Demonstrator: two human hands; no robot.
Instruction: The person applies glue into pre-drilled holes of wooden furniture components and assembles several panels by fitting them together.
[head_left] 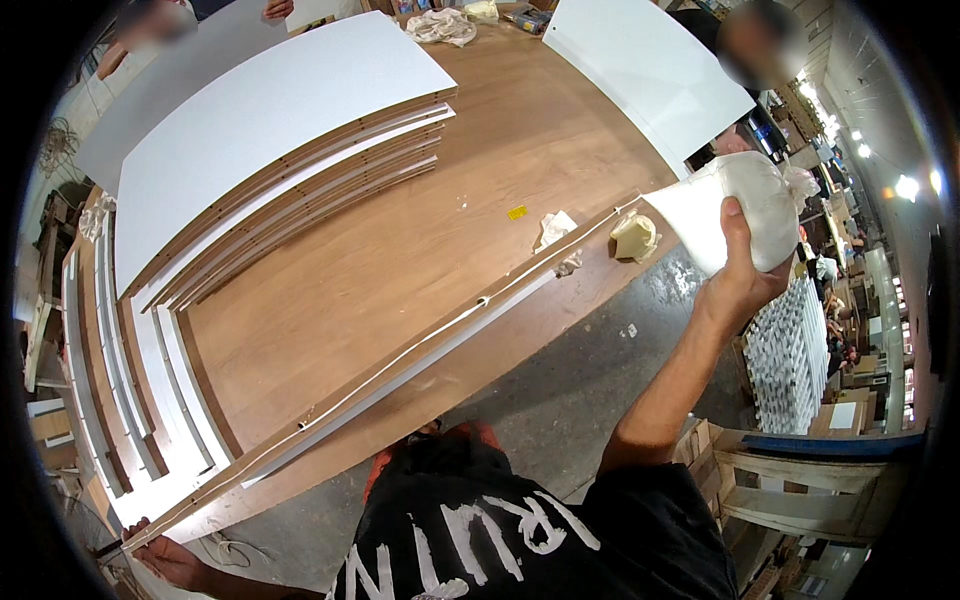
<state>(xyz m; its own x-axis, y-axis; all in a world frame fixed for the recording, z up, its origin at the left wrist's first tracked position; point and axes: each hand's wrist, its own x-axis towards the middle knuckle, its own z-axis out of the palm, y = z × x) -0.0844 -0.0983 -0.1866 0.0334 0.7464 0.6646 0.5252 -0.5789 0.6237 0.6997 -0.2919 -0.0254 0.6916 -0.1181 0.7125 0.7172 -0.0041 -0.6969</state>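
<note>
My right hand is wrapped round a plump white squeeze bag, its thumb across the near side. The bag tapers to a tip that meets the far right end of a long narrow wooden strip. A white bead of what looks like glue runs along the strip's edge. At the strip's near left end, my left hand grips it with closed fingers. Beside the strip lies a long grey-white piece, partly hidden beneath it.
White panels are stacked on the wooden table, with long white strips at the left. Crumpled cloths and a yellowish wad lie near the bag. Two people stand across the table beside a grey board and a white panel.
</note>
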